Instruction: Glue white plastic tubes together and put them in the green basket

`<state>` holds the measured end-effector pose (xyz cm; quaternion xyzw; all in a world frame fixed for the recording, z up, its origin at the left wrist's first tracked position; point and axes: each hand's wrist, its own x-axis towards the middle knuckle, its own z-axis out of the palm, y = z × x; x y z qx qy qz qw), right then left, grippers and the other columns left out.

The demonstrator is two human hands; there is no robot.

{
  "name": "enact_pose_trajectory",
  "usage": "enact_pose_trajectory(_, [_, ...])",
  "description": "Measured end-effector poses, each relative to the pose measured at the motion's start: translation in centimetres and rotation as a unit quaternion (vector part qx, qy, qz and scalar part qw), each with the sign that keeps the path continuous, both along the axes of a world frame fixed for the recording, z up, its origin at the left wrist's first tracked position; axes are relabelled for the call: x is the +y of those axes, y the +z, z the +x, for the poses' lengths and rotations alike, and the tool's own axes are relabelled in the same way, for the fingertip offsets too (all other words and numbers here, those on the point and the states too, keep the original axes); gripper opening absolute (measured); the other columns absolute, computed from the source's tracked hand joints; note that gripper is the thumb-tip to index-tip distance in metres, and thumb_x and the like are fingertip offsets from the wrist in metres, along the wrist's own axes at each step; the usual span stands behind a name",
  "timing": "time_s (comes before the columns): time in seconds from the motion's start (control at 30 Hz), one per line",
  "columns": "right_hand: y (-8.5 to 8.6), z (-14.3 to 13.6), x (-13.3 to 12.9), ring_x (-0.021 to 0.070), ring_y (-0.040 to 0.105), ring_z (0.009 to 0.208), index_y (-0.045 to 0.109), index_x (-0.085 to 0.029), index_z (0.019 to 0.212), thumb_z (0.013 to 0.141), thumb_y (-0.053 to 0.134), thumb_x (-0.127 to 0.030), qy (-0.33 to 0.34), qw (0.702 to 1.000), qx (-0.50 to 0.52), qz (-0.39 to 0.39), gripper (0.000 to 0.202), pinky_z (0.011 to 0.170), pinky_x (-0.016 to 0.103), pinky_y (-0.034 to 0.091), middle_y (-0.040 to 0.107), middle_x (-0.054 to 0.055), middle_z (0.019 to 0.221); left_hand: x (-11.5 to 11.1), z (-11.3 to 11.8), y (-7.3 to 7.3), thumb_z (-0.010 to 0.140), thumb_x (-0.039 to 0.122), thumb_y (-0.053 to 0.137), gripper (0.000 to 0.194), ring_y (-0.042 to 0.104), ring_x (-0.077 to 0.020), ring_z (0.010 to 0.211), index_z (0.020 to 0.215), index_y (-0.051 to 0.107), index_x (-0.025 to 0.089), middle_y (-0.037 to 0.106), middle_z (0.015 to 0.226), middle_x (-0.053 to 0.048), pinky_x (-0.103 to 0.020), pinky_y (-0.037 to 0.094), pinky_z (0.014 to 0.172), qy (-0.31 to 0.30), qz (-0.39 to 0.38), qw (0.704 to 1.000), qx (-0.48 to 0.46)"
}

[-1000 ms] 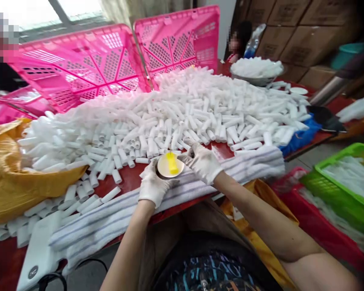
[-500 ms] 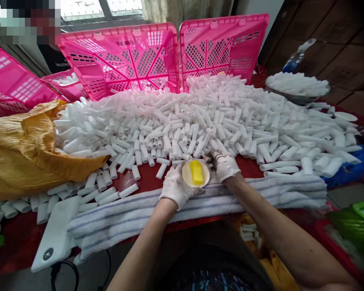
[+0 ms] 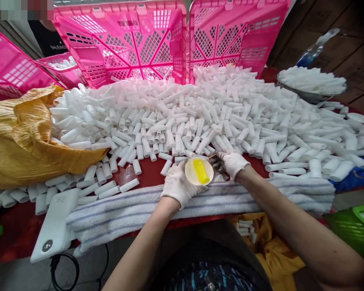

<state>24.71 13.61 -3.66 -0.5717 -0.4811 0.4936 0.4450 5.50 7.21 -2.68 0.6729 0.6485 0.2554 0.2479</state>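
Observation:
My left hand (image 3: 177,182), in a white work glove, is closed around a small round white dish (image 3: 189,173). On the dish lies a glossy yellow block (image 3: 201,170), tilted slightly. Just to the right, my right hand (image 3: 232,163) wears a white glove with dark, dirty fingertips. It pinches a thin stick (image 3: 209,157), whose other end reaches the yellow block's upper edge. Both hands are above a striped towel (image 3: 115,214) along the table's front. Right behind them rises a large heap of short white plastic tubes (image 3: 182,109).
Pink crates (image 3: 133,44) stand on edge behind the heap. An orange-yellow sack (image 3: 33,149) spills tubes at left, near a white power bank (image 3: 56,222). A bowl heaped with tubes (image 3: 314,81) sits at far right. Another person is partly visible at upper left.
My view has tilted down a little, so the crates sit higher in the picture. Both hands keep their hold on the dish and the stick, with only slight movement.

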Motion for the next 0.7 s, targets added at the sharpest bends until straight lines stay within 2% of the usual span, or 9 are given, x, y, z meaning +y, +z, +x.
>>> enact_pose_trajectory(0.07, [0.4, 0.0, -0.2, 0.0179, 0.064, 0.048, 0.059, -0.013, 0.079, 0.088, 0.048, -0.023, -0.012, 0.998, 0.04, -0.054, 0.018, 0.044, 0.026, 0.047, 0.068, 0.012, 0.063, 0.0, 0.0, -0.3, 0.043, 0.053, 0.09, 0.103, 0.06, -0.0315, 0.113, 0.133, 0.055, 0.018, 0.062, 0.12, -0.014, -0.041, 0.046, 0.102, 0.002, 0.003, 1.0, 0.002])
enact_pose_trajectory(0.17, [1.1, -0.1, -0.6, 0.0193, 0.066, 0.053, 0.055, -0.014, 0.083, 0.093, 0.043, -0.021, -0.031, 0.987, 0.102, -0.117, 0.017, 0.053, 0.03, 0.054, 0.067, 0.01, 0.061, 0.0, -0.1, -0.7, 0.045, 0.053, 0.089, 0.102, 0.06, -0.0313, 0.112, 0.133, 0.055, 0.017, 0.062, 0.12, -0.014, -0.04, 0.046, 0.102, 0.004, 0.019, 1.0, 0.014])
enact_pose_trajectory(0.33, [1.4, -0.5, -1.0, 0.0166, 0.063, 0.05, 0.048, -0.017, 0.089, 0.093, 0.039, -0.016, -0.07, 0.973, 0.17, -0.142, 0.01, 0.054, 0.032, 0.056, 0.064, 0.004, 0.061, 0.0, -0.1, -0.9, 0.045, 0.057, 0.088, 0.101, 0.062, -0.0297, 0.109, 0.133, 0.054, 0.02, 0.062, 0.12, -0.012, -0.039, 0.049, 0.1, 0.0, 0.02, 1.0, 0.015])
enact_pose_trajectory(0.47, [0.8, -0.5, -1.8, 0.0126, 0.058, 0.047, 0.047, -0.018, 0.087, 0.094, 0.039, -0.017, -0.089, 0.965, 0.2, -0.144, 0.01, 0.052, 0.027, 0.053, 0.062, 0.002, 0.062, 0.0, 0.1, -1.0, 0.047, 0.056, 0.088, 0.097, 0.063, -0.0302, 0.109, 0.131, 0.055, 0.02, 0.064, 0.115, -0.011, -0.039, 0.05, 0.099, 0.008, 0.033, 0.999, 0.03])
enact_pose_trajectory(0.53, [0.7, -0.3, -2.4, 0.0102, 0.053, 0.044, 0.049, -0.019, 0.086, 0.093, 0.045, -0.022, -0.101, 0.971, 0.177, -0.123, 0.008, 0.047, 0.023, 0.048, 0.06, 0.0, 0.062, 0.0, 0.1, -1.1, 0.046, 0.055, 0.088, 0.098, 0.063, -0.0302, 0.109, 0.131, 0.054, 0.02, 0.064, 0.117, -0.011, -0.04, 0.05, 0.099, 0.008, 0.035, 0.999, 0.031])
enact_pose_trajectory(0.6, [1.0, -0.1, -2.9, 0.0086, 0.049, 0.044, 0.054, -0.019, 0.087, 0.09, 0.055, -0.031, -0.101, 0.986, 0.109, -0.074, 0.013, 0.043, 0.02, 0.043, 0.059, -0.001, 0.064, 0.0, 0.1, -1.2, 0.043, 0.055, 0.089, 0.101, 0.063, -0.0307, 0.109, 0.131, 0.054, 0.02, 0.064, 0.117, -0.011, -0.04, 0.049, 0.1, 0.013, 0.031, 0.999, 0.03])
enact_pose_trajectory(0.7, [2.0, 0.1, -2.8, 0.0076, 0.047, 0.047, 0.063, -0.017, 0.086, 0.079, 0.069, -0.044, -0.058, 0.998, -0.014, -0.001, 0.028, 0.041, 0.019, 0.038, 0.06, 0.0, 0.068, 0.0, 0.1, -1.2, 0.041, 0.059, 0.089, 0.104, 0.063, -0.0306, 0.108, 0.131, 0.055, 0.018, 0.064, 0.116, -0.012, -0.041, 0.049, 0.1, 0.013, 0.037, 0.999, 0.021])
